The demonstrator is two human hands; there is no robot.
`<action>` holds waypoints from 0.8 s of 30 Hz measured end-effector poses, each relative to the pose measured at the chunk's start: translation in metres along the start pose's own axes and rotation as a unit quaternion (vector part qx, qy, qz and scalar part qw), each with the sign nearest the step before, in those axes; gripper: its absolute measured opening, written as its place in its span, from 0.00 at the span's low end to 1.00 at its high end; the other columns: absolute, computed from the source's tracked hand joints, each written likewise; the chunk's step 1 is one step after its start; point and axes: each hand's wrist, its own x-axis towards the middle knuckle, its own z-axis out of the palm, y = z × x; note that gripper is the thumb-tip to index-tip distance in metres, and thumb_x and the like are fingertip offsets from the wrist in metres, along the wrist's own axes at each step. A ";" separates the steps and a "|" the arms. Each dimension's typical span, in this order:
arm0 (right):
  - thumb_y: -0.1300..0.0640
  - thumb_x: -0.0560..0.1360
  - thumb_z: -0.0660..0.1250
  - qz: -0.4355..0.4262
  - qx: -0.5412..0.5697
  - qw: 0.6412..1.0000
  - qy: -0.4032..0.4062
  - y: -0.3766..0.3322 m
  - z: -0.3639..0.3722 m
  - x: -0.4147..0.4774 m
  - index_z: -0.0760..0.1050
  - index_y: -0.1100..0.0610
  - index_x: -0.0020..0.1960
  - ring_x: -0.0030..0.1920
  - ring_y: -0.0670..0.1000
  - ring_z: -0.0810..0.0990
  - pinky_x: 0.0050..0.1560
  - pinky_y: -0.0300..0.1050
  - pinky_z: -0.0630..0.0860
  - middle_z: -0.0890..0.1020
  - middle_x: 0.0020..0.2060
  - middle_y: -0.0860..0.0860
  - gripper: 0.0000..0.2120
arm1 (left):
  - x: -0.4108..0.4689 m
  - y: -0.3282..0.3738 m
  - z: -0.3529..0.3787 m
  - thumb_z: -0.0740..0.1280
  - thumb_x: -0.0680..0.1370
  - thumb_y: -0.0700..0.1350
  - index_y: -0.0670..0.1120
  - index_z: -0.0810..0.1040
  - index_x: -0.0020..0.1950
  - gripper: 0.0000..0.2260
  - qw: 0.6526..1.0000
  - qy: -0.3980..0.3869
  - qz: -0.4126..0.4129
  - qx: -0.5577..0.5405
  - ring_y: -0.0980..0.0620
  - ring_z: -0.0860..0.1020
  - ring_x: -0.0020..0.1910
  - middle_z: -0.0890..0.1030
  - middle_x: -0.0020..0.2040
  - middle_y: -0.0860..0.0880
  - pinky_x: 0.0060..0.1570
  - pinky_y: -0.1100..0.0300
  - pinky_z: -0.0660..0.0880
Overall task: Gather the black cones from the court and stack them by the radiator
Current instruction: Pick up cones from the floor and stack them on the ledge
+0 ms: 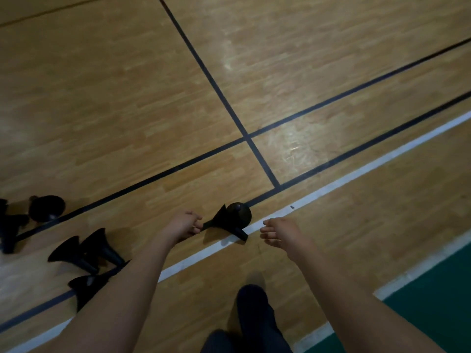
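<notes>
Two black cones lie together on the wooden court floor, across a white line. My left hand pinches the narrow tip of one of them. My right hand hovers just to their right, fingers spread and holding nothing. Several more black cones lie tipped over at the left: a pair, one partly hidden by my left forearm, one showing its round base, and one at the frame edge.
Black court lines cross on the wood floor ahead. A white line runs diagonally, with a green floor area at the lower right. My dark-clad leg and shoe stand at the bottom centre.
</notes>
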 end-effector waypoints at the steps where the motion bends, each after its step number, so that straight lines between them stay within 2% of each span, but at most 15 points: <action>1: 0.61 0.79 0.62 0.005 0.010 1.000 0.004 -0.002 0.001 0.015 0.74 0.64 0.57 0.45 0.55 0.82 0.46 0.47 0.80 0.82 0.48 0.59 0.09 | 0.016 0.004 0.001 0.53 0.83 0.40 0.38 0.74 0.60 0.13 1.000 0.009 -0.005 0.008 0.51 0.76 0.36 0.79 0.43 0.44 0.35 0.61 0.71; 5: 0.61 0.80 0.61 0.059 0.026 0.998 -0.007 0.007 0.015 0.078 0.73 0.63 0.58 0.45 0.54 0.81 0.47 0.47 0.80 0.82 0.46 0.57 0.09 | 0.085 0.004 0.020 0.53 0.83 0.39 0.37 0.75 0.59 0.13 0.999 0.010 -0.004 0.053 0.53 0.74 0.36 0.79 0.47 0.41 0.29 0.65 0.70; 7: 0.60 0.80 0.60 0.085 0.036 0.996 -0.002 0.016 0.022 0.115 0.73 0.62 0.57 0.47 0.54 0.81 0.46 0.46 0.80 0.81 0.48 0.56 0.08 | 0.121 -0.008 0.033 0.54 0.82 0.40 0.37 0.75 0.60 0.14 0.997 -0.007 -0.006 0.080 0.52 0.75 0.39 0.79 0.50 0.41 0.37 0.64 0.71; 9: 0.59 0.81 0.59 0.100 0.050 0.994 0.005 0.027 0.028 0.150 0.71 0.60 0.56 0.49 0.54 0.80 0.49 0.46 0.79 0.80 0.48 0.55 0.07 | 0.155 -0.021 0.044 0.55 0.82 0.41 0.39 0.76 0.61 0.14 0.995 -0.011 -0.010 0.103 0.49 0.75 0.42 0.80 0.50 0.41 0.44 0.58 0.71; 13: 0.59 0.81 0.58 0.136 0.074 0.988 0.026 0.075 0.040 0.238 0.71 0.61 0.58 0.51 0.54 0.79 0.49 0.47 0.76 0.79 0.48 0.55 0.09 | 0.243 -0.052 0.067 0.55 0.82 0.42 0.42 0.75 0.63 0.14 0.987 -0.004 -0.003 0.159 0.52 0.72 0.36 0.77 0.43 0.46 0.36 0.59 0.68; 14: 0.59 0.81 0.58 0.143 0.078 0.986 0.029 0.085 0.041 0.255 0.71 0.62 0.61 0.52 0.55 0.79 0.49 0.47 0.76 0.79 0.49 0.56 0.11 | 0.258 -0.055 0.071 0.55 0.82 0.41 0.42 0.75 0.64 0.15 0.985 -0.004 0.007 0.170 0.51 0.73 0.37 0.78 0.44 0.46 0.37 0.59 0.68; 16: 0.59 0.81 0.57 0.161 0.081 0.983 0.025 0.119 0.049 0.301 0.69 0.63 0.66 0.53 0.55 0.78 0.51 0.48 0.75 0.78 0.51 0.56 0.15 | 0.302 -0.076 0.087 0.54 0.81 0.39 0.40 0.75 0.63 0.15 0.981 -0.008 0.020 0.194 0.44 0.77 0.50 0.79 0.54 0.41 0.47 0.56 0.71; 18: 0.58 0.82 0.56 0.177 0.077 0.981 0.021 0.152 0.061 0.344 0.67 0.63 0.68 0.54 0.54 0.77 0.52 0.48 0.75 0.76 0.55 0.56 0.17 | 0.344 -0.100 0.101 0.54 0.80 0.36 0.38 0.75 0.63 0.15 0.975 0.002 0.024 0.220 0.40 0.75 0.59 0.77 0.61 0.38 0.55 0.55 0.70; 22: 0.59 0.80 0.59 0.191 0.061 0.979 0.027 0.209 0.080 0.417 0.66 0.61 0.68 0.58 0.54 0.76 0.53 0.47 0.74 0.72 0.61 0.56 0.17 | 0.415 -0.134 0.130 0.52 0.82 0.38 0.39 0.64 0.74 0.20 0.963 0.003 0.061 0.262 0.41 0.71 0.66 0.70 0.70 0.40 0.56 0.58 0.68; 24: 0.59 0.79 0.60 0.190 0.036 0.981 0.029 0.230 0.088 0.451 0.66 0.60 0.67 0.61 0.55 0.74 0.57 0.47 0.72 0.71 0.62 0.55 0.18 | 0.446 -0.148 0.141 0.52 0.83 0.42 0.40 0.63 0.74 0.19 0.960 0.013 0.092 0.263 0.42 0.71 0.67 0.70 0.70 0.41 0.59 0.57 0.68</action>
